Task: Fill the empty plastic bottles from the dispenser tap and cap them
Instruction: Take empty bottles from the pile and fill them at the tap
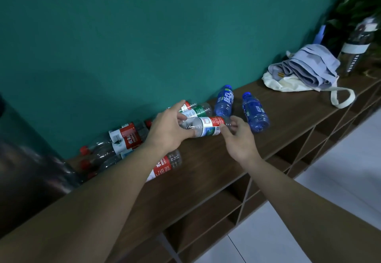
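Observation:
Above a brown wooden shelf top (206, 176), my left hand (169, 128) grips the neck end of a clear empty bottle with a red and white label (208, 126), held on its side. My right hand (237, 137) pinches the bottle's other end between thumb and fingers. Several clear empty bottles with red labels and red caps (123, 137) lie on the shelf at the left by the wall. A green-labelled bottle (199, 110) lies behind my left hand. Two blue capped bottles (224, 102) (255, 112) lie to the right.
A dark rounded object (26, 170) stands at the far left of the shelf. A folded grey cloth on a white tote bag (305, 73), a dark flask (354, 50) and a plant (350, 5) sit at the far right. A teal wall runs behind; white floor tiles below right.

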